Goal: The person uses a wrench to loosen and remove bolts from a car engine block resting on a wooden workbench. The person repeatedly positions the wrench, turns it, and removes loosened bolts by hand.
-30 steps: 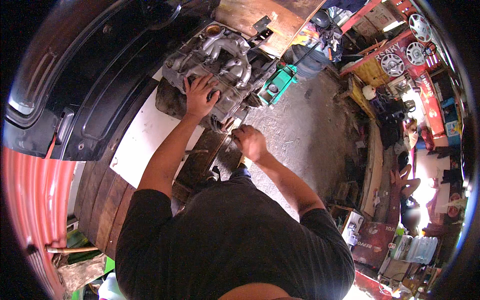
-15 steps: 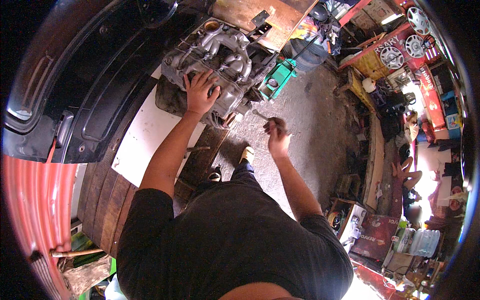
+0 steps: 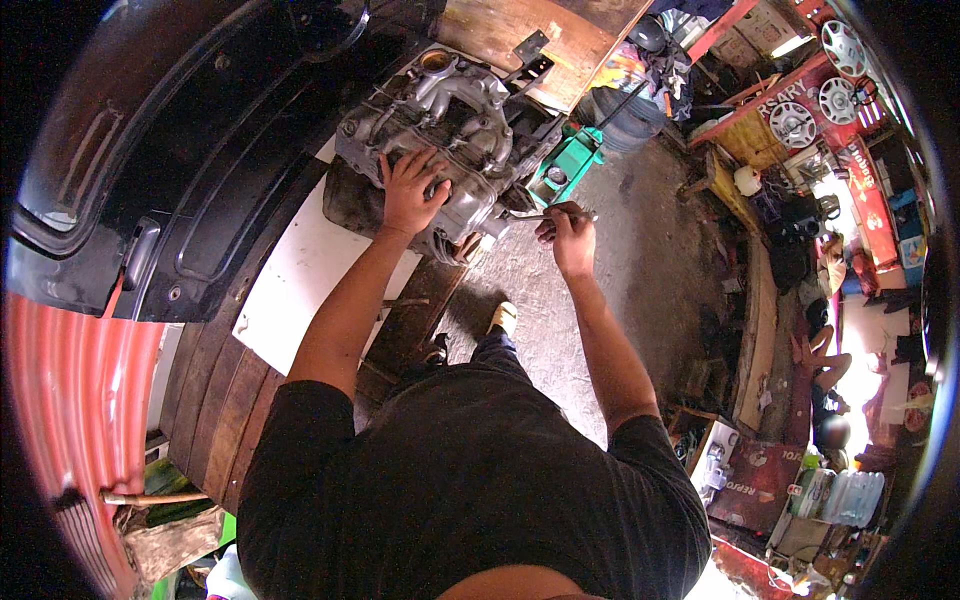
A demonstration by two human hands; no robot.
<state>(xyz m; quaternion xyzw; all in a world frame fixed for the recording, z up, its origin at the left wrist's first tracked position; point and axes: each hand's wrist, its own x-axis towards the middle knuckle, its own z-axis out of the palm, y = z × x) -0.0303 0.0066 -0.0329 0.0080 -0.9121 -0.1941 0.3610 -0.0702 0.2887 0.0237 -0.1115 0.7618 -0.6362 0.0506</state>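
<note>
A greasy metal engine (image 3: 468,196) lies on the bench, with curved intake pipes along its far side. My left hand (image 3: 411,197) rests on its near face, fingers spread over the casing and holding nothing. At the engine's right side my right hand (image 3: 570,238) is closed round a wrench (image 3: 523,218). The wrench lies nearly level, and its far end reaches the engine's right edge; whether it sits on a bolt is too small to tell.
A green jack-like tool (image 3: 572,165) is on the floor right of the engine. A black vehicle panel (image 3: 200,200) fills the left. A white board (image 3: 290,285) lies over wooden planks (image 3: 215,420). Another person (image 3: 825,370) is at the far right.
My right hand has moved up and slightly right, and the wrench has swung from slanting to nearly level against the engine. My left hand stays on the casing.
</note>
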